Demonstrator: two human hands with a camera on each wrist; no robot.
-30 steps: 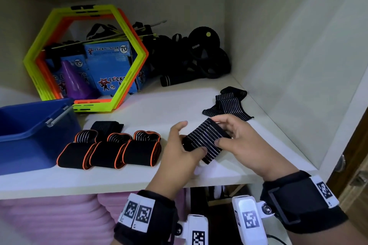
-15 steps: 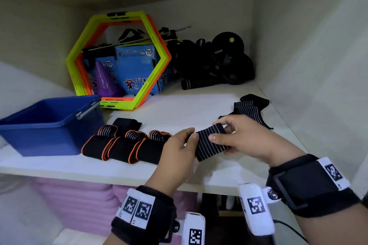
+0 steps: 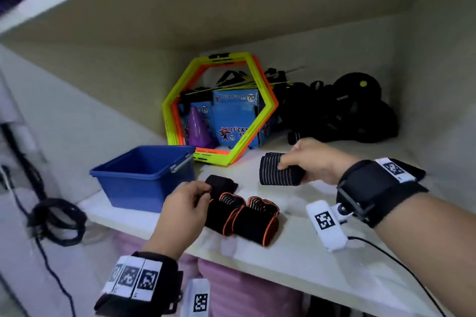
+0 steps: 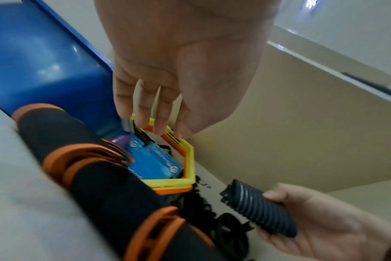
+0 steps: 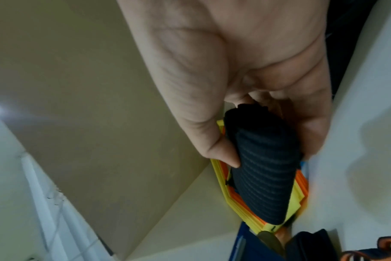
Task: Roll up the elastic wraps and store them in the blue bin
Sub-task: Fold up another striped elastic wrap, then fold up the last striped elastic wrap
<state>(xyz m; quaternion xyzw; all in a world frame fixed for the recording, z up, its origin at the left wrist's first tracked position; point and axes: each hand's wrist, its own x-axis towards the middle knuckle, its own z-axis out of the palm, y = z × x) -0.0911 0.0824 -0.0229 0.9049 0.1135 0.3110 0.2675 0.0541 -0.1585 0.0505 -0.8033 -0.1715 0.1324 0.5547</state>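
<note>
While my right hand (image 3: 313, 159) pinches the striped roll (image 3: 280, 171) mid-body above the shelf (image 3: 322, 252), right of the blue bin (image 3: 144, 177), and my left hand (image 3: 185, 203) hangs loosely curled, empty, I judge the roll light, soft, springy, so I grip across its layers to stop unrolling.

On the shelf (image 3: 296, 247) I see the bin (image 3: 144, 175) at left, the rolled wraps (image 3: 247, 216) right of it, the hexagon frames (image 3: 221, 108) behind both.

Ribbed cloth wrap (image 3: 280, 172); glossy plastic bin (image 3: 144, 183)
</note>
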